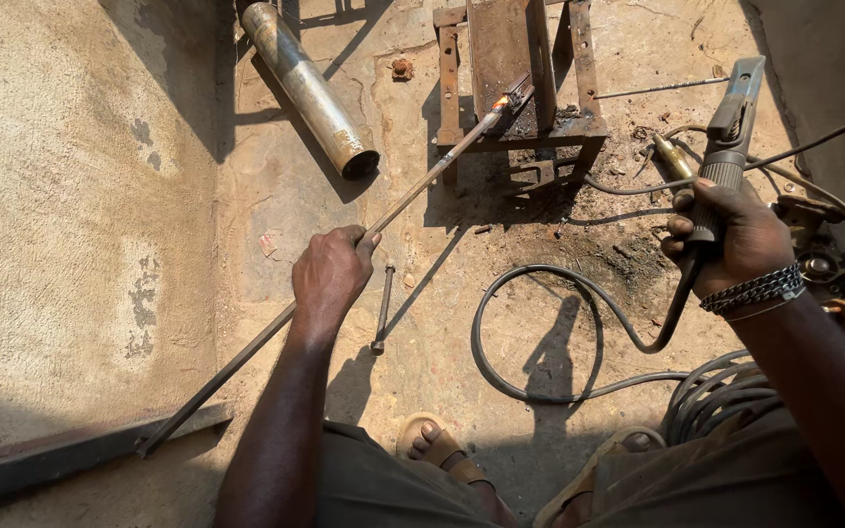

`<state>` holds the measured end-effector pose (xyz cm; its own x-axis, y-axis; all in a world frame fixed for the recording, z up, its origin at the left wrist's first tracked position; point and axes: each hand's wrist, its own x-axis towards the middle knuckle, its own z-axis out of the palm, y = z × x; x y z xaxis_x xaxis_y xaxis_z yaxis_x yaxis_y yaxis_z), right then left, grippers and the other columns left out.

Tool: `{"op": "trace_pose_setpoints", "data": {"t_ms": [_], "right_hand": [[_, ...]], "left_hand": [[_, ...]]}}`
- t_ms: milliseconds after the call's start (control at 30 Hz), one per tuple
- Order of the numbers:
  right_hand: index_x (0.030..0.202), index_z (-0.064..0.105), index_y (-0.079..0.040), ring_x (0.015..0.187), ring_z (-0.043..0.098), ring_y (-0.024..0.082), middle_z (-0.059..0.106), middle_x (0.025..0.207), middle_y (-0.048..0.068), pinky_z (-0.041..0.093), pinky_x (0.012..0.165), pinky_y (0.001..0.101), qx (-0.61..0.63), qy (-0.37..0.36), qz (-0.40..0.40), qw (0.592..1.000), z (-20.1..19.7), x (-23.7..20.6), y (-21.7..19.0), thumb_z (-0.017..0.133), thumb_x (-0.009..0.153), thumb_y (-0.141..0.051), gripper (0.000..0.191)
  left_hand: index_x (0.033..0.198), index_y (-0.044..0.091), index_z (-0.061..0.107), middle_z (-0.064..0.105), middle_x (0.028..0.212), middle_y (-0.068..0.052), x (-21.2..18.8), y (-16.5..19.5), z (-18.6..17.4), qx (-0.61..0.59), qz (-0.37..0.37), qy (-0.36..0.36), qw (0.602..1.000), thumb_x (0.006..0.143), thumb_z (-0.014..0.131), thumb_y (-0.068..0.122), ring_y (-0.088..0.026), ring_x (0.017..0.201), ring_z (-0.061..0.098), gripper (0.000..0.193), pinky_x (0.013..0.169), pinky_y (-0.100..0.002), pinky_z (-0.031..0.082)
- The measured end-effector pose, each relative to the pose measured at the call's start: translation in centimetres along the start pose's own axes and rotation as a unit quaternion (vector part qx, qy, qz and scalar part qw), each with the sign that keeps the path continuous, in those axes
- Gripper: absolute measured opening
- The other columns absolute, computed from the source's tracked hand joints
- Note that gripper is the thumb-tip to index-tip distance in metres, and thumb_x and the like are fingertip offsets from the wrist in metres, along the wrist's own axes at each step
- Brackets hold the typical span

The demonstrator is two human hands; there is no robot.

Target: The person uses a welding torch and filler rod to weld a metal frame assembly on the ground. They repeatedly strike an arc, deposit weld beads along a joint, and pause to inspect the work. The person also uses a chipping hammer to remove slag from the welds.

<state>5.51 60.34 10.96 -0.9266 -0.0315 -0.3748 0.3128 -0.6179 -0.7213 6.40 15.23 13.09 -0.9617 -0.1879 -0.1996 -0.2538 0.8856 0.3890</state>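
1. nearest the camera, the person's sandalled feet (439,447) are resting on the sandy floor (80,196), with a coil of black cable (726,396) lying just beside the right leg.
2. the left hand (330,274) is gripping a long thin steel rod (246,347), fingers wrapped tight around it about midway along; the rod's near end is lying against a flat steel bar (61,455) at lower left.
3. the right hand (735,240) is holding a welding electrode holder (731,132), fingers closed firmly on its handle, lifted well apart from the work.
4. a loose bolt (381,311) is lying just beside the left hand.
5. the rod's far tip (503,101) is glowing orange where it is touching a rusty metal stand (515,73), so a weld looks freshly made there; whether more is needed, i cannot tell.
6. a steel pipe (310,88) is lying left of the stand, and a spare electrode (659,90) right of it.
7. open floor is lying to the left; cables and scrap are crowding the right side.
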Motion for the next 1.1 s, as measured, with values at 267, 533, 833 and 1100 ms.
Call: {"op": "trace_pose_setpoints", "data": {"t_ms": [267,533,833,1100], "right_hand": [[0.132,0.045,-0.018,0.077,0.059,0.012,0.06,0.097,0.0,0.05,0.063,0.0318,-0.035,0.013,0.0,0.999,0.8,-0.2,-0.1,0.063,0.104,-0.019,0.033],[0.132,0.045,-0.015,0.076,0.059,0.012,0.06,0.096,0.001,0.05,0.063,0.0319,-0.039,0.02,0.009,0.999,0.6,0.0,0.0,0.064,0.104,-0.019,0.034],[0.135,0.047,-0.016,0.075,0.058,0.011,0.06,0.095,0.001,0.049,0.062,0.0291,-0.057,0.023,0.02,0.998,1.3,-0.1,-0.2,0.062,0.104,-0.018,0.035],[0.134,0.047,-0.02,0.071,0.057,0.011,0.059,0.093,0.001,0.048,0.059,0.0308,-0.093,0.05,0.024,0.994,2.2,-0.4,-0.3,0.063,0.102,-0.019,0.036]], "left_hand": [[0.111,0.014,0.079,0.077,0.085,-0.017,0.1,-0.2,0.2,0.022,0.008,0.024,0.999,0.094,0.068,0.043,-0.032,0.077,0.075,0.035,0.07,-0.048,0.057],[0.11,0.021,0.081,0.078,0.084,-0.01,0.2,-0.4,0.6,0.032,0.008,0.081,0.996,0.09,0.075,0.042,-0.027,0.07,0.073,0.03,0.063,-0.044,0.054],[0.106,0.021,0.082,0.077,0.088,-0.008,0.6,-1.5,1.5,0.04,0.025,0.138,0.989,0.082,0.082,0.039,-0.026,0.076,0.071,0.03,0.065,-0.045,0.052],[0.108,0.02,0.08,0.077,0.092,-0.009,0.5,-1.8,1.9,0.03,0.006,0.117,0.993,0.081,0.084,0.034,-0.026,0.082,0.072,0.03,0.07,-0.044,0.053]]}}
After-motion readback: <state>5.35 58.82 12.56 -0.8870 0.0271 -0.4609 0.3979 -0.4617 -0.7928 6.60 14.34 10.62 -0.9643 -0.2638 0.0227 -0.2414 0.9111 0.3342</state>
